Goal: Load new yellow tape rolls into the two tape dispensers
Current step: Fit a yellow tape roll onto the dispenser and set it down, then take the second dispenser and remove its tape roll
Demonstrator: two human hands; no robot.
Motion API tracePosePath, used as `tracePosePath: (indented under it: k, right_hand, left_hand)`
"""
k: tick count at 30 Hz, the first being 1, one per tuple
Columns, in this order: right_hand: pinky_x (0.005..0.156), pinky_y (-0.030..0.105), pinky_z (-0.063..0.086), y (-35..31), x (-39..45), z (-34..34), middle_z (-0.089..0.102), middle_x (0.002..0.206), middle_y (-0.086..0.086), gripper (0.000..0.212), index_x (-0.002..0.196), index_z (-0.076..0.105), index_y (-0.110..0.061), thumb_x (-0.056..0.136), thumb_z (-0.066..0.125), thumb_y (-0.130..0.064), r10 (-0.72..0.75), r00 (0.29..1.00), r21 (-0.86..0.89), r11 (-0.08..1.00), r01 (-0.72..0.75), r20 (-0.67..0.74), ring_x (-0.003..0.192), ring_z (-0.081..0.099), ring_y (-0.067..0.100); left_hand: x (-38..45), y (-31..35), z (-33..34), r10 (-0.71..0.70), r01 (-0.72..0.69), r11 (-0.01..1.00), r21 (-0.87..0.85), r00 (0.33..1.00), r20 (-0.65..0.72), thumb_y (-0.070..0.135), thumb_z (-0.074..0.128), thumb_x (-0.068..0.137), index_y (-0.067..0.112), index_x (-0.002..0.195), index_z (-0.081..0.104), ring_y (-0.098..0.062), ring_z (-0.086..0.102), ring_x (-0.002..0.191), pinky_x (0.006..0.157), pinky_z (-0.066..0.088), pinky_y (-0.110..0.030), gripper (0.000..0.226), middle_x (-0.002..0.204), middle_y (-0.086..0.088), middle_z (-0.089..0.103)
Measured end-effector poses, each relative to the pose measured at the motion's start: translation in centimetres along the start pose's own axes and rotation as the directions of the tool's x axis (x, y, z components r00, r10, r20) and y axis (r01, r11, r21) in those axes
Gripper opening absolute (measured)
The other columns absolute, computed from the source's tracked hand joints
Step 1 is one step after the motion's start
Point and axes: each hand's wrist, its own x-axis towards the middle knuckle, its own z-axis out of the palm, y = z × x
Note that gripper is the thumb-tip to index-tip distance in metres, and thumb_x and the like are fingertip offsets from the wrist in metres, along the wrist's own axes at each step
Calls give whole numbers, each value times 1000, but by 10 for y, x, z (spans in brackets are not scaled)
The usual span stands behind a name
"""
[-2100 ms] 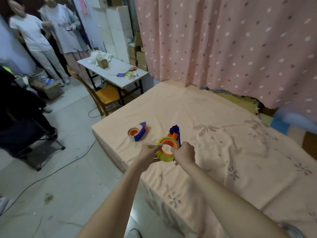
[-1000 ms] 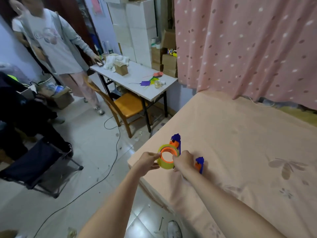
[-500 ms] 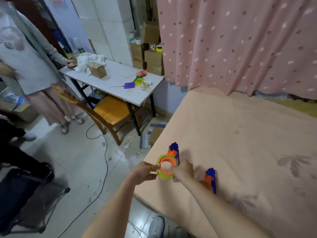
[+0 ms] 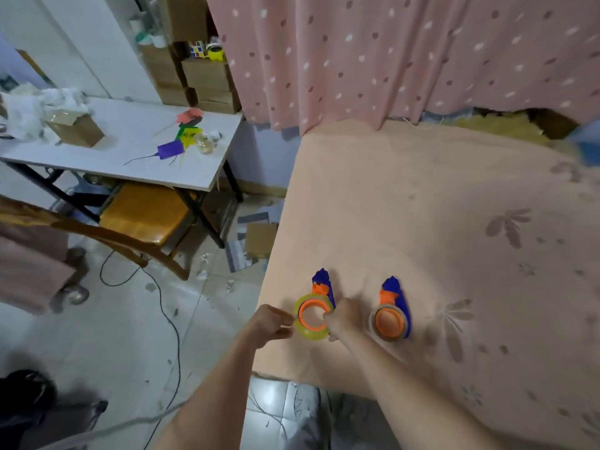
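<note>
Two sets of fingertips pinched the yellow tape roll (image 4: pixel 312 319): the left hand (image 4: pixel 268 324) closed on its left edge (perhaps on the loose end, too small to tell), the right hand (image 4: pixel 343 318) closed on its right side and the blue dispenser (image 4: pixel 321 284) behind. The roll sat on its orange hub at the peach bedsheet (image 4: pixel 422 206) edge, the second dispenser (image 4: pixel 391 311) just beside. Judging by this, loading was in hand; next, likely threading the tape toward the blade.
</note>
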Motion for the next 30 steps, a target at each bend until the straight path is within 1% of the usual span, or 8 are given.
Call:
tracePosePath:
  k: [5,8,13,16,21,26,28,30]
  right_hand:
    - [57,32,62,5,17,1,67,65,14,8,87,61,-4,85,57,-11,60,998,32,998,-60,7,63,74,32]
    - [68,37,63,7,27,7,73,80,18,8,83,58,-6,88,59,-13,62,998,55,997,-62,15,74,75,33]
    - [70,39,62,10,38,18,74,88,21,8,87,56,-6,90,60,-12,48,999,80,996,-50,24,74,73,34]
    - [76,36,57,8,40,20,72,101,21,7,96,57,-5,91,57,-9,39,999,54,998,-41,38,92,71,34]
    - [57,28,46,10,34,9,60,85,10,11,97,57,-6,90,54,-13,24,993,8,1000,-25,116,80,60,28]
    - [89,36,51,31,33,-26,62,122,16,34,125,53,-3,93,56,-14,-44,938,-95,995,12,-345,113,60,33]
    - [96,39,46,46,37,-43,54,130,18,46,132,45,-4,90,60,-13,33,879,-96,991,-89,-476,120,54,34]
    - [103,41,41,64,44,-56,46,138,20,47,135,41,-4,91,57,-11,141,874,-74,977,-198,-466,126,47,36]
  left_hand:
    - [16,4,12,1,-2,999,54,1000,5,-9,62,90,-10,88,65,-37,64,76,79,61,-43,4,91,-21,60]
    - [24,3,19,4,-4,998,61,1000,-10,-10,65,87,-12,93,65,-33,65,66,69,63,-38,6,87,-21,60]
    - [32,-1,19,4,-1,998,68,999,-43,-13,65,85,-9,84,64,-35,64,77,83,62,-45,5,88,-21,58]
    - [32,-2,17,3,-1,994,109,1000,-18,-15,62,86,-4,82,57,-29,55,82,90,59,-45,13,86,-19,47]
    - [31,4,19,-40,45,987,152,998,-39,-15,55,88,-6,85,52,-36,62,79,88,58,-51,10,91,-25,49]
    - [29,24,32,128,14,911,411,941,-315,10,50,90,-4,95,56,-37,65,67,74,63,-45,16,98,-23,62]
    - [27,36,46,186,-43,904,425,935,-303,17,51,90,0,84,57,-40,70,77,76,63,-44,19,92,-21,66]
    - [25,46,63,203,-68,885,460,946,-252,20,50,90,4,79,56,-40,70,89,75,60,-39,20,90,-19,68]
